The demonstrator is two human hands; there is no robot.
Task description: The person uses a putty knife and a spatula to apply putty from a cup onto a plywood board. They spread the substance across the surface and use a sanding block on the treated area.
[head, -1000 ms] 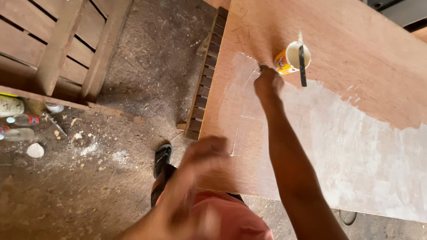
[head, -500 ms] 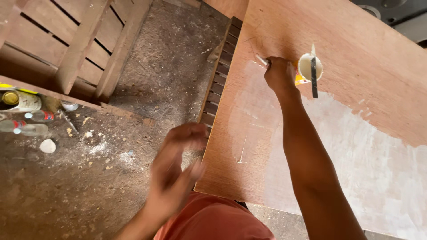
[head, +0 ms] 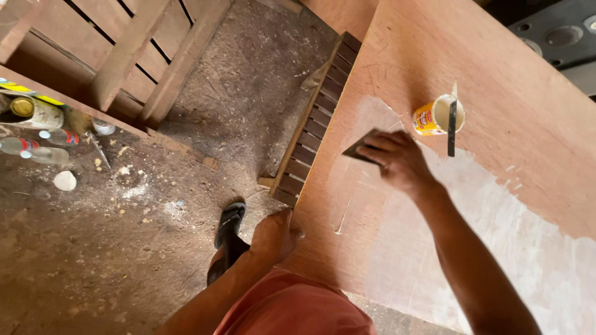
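A: Now, entry for the right hand (head: 397,162). It sits on the plywood sheet (head: 496,80), fingers closed round a thin dark scraper (head: 362,149). The blade pokes out at about ten o'clock from the knuckles, and its free edge appears to lie flat on the board.

B: Handling of the scraper?

A: Judged light and stiff, a flat blade with little give. It looks best pinched along the back edge, as it is, so the working edge stays free. The white filler (head: 496,248) may make it slippery.

B: Position against the filler?

A: The blade lies at the upper left limit of the white patch, which spreads toward four o'clock from the hand, under the forearm.

B: Left hand (head: 275,236)?

A: Curled over the near left edge of the sheet, at about seven o'clock from the right hand. Thumb on top; the fingers seem wrapped under, so clamped on the board edge. The sheet itself is judged stiff, heavy and awkward to shift.

B: Nearby items?

A: A small yellow tub (head: 434,116) stands at about two o'clock from the right hand, just beside it and not touching. A dark stick (head: 452,124) rests across its mouth. A slatted frame (head: 316,118) shows under the sheet's left edge. A dark sandal (head: 228,224) stands on the dirt floor (head: 93,248), with bottles (head: 34,130) at nine o'clock.
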